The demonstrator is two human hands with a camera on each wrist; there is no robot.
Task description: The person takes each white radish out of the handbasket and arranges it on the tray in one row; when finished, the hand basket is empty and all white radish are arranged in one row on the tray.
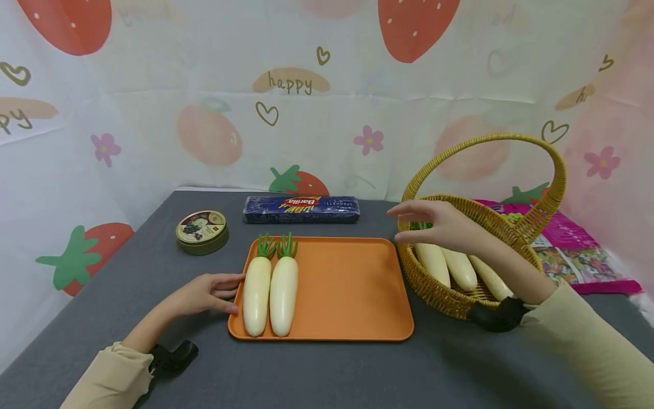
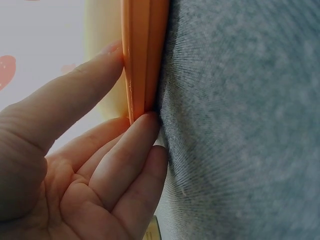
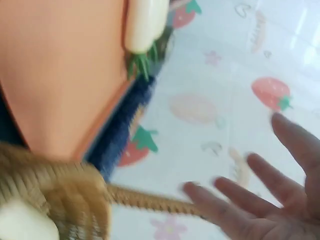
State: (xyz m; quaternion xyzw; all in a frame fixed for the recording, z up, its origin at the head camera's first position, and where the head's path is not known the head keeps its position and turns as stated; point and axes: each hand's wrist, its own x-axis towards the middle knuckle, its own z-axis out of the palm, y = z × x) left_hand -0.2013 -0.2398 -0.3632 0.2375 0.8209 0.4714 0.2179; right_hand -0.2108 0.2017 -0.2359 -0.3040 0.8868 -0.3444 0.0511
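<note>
Two white radishes with green tops, a left one (image 1: 256, 298) and a right one (image 1: 284, 298), lie side by side on the left of an orange tray (image 1: 352, 289). My left hand (image 1: 204, 292) holds the tray's left edge; in the left wrist view the thumb touches the rim (image 2: 142, 55) and fingertips meet its outer side. Over the near left part of a wicker basket (image 1: 429, 287), my right hand (image 1: 439, 224) hovers with fingers extended and apart, holding nothing. Several white radishes (image 1: 460, 268) lie in that basket. The right wrist view shows the same hand (image 3: 270, 205) with spread fingers.
Behind the tray lies a blue Barilla spaghetti pack (image 1: 301, 210). A round tin (image 1: 202, 233) stands at the back left. The basket's tall handle (image 1: 511, 137) arches over it, and a pink bag (image 1: 577, 250) lies behind. A printed cloth backs the grey table.
</note>
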